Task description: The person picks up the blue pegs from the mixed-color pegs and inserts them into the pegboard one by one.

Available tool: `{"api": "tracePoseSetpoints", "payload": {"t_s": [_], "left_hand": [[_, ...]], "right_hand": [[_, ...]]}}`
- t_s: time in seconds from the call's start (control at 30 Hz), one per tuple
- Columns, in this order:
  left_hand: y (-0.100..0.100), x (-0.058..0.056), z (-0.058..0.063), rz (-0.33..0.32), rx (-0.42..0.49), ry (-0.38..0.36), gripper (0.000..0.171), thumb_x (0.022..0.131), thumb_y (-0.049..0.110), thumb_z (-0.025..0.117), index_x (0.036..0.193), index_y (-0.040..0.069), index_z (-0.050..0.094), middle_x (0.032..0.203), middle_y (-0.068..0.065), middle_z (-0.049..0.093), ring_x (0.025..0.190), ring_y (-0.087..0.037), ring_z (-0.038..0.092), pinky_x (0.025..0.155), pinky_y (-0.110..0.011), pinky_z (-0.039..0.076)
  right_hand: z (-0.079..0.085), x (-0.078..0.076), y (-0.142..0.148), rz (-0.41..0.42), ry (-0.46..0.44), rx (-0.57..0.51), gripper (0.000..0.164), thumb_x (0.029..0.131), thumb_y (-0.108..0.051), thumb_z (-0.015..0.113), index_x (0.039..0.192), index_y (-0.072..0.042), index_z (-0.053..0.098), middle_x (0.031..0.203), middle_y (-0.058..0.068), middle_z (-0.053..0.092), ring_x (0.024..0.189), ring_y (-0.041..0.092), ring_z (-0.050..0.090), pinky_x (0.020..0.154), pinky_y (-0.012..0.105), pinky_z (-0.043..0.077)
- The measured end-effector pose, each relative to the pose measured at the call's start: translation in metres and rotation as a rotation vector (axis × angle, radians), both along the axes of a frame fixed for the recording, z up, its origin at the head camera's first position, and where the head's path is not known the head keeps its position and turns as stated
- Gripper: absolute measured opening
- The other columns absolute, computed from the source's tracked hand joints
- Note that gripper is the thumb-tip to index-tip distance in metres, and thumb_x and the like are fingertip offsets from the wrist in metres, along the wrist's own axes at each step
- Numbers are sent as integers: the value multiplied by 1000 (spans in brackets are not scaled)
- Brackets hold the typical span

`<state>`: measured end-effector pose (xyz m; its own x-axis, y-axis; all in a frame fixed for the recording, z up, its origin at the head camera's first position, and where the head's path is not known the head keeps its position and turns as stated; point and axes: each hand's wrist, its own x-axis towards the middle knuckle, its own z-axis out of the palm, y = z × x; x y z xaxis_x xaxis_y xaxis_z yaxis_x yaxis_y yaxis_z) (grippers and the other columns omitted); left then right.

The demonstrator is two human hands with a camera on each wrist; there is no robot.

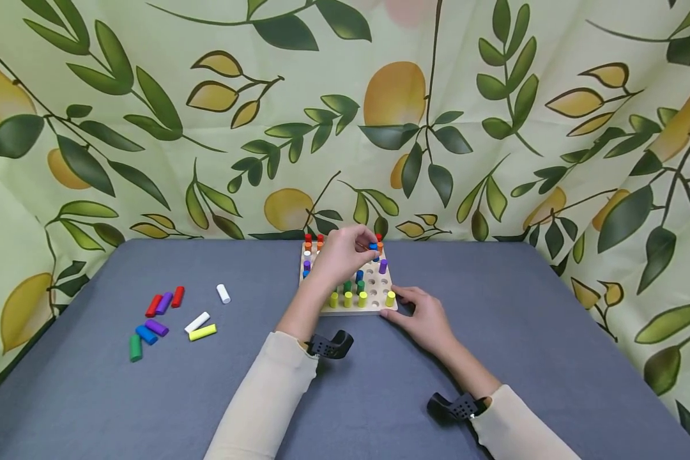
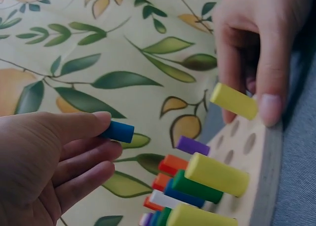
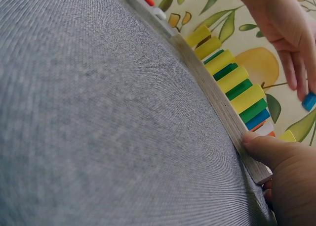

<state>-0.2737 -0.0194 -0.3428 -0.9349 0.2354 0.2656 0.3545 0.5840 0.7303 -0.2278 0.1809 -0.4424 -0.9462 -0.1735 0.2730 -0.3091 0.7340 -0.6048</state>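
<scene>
My left hand [image 1: 344, 254] pinches a blue peg [image 2: 118, 131] between thumb and fingertips, above the far right part of a wooden pegboard [image 1: 372, 280]. The peg is clear of the board in the left wrist view. My right hand [image 1: 427, 319] grips the board's near right corner, its thumb on the front edge [image 3: 249, 157]. Coloured pegs stand upright in rows: a yellow peg [image 1: 390, 298] at the near right corner, a purple peg [image 1: 383, 266] farther back, and green, blue, white, orange and red ones. Several holes on the right side are bare. My left hand hides part of the board.
Loose pegs lie on the grey cloth at the left, among them a green peg [image 1: 135, 348], a yellow peg [image 1: 203, 332], a white peg [image 1: 223, 294] and a red peg [image 1: 177, 296]. A leaf-patterned curtain [image 1: 333, 128] hangs behind the table [image 1: 92, 409].
</scene>
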Motion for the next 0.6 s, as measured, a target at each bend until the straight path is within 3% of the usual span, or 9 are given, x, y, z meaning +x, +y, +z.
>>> {"api": "tracePoseSetpoints", "payload": {"t_s": [0.43,0.6], "left_hand": [[7,-10,-23,-34,-93,-51,26,96,19,71,121,13,70,109,-4,74,102,-20,70,91,-38,57],[7,-12,-30,-55,-146,-33,26,96,17,71,120,11,74,107,-4,76,98,-17,70,87,-34,57]], "right_hand": [[-2,-2,0,-4,20,-21,57,82,-33,84,132,-9,68,123,13,71,104,26,67,89,47,53],[-3,-2,0,0,20,-17,57,83,-34,84,132,-9,68,123,13,71,104,25,67,88,47,53]]}}
